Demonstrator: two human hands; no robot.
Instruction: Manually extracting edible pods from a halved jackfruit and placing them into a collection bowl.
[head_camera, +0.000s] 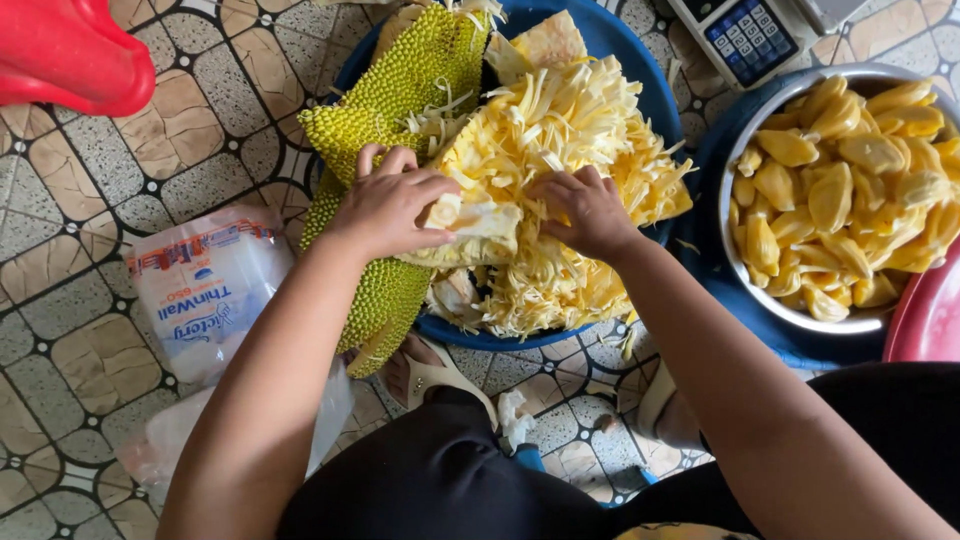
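A cut-open jackfruit (400, 110) with spiky green rind and pale yellow fibres lies in a blue basin (620, 45) on the tiled floor. My left hand (385, 205) grips the fruit's cut edge, thumb pressed on the pale core. My right hand (590, 212) digs its fingers into the stringy flesh (560, 130) just right of that core. Both hands are closed on the fruit, a few centimetres apart. The fingertips of the right hand are hidden in the fibres.
A metal bowl (735, 250) filled with peeled yellow jackfruit pods (850, 190) stands at the right. A digital scale (745, 35) sits behind it. A plastic bag package (200, 295) lies at the left, a red plastic thing (65, 50) at top left.
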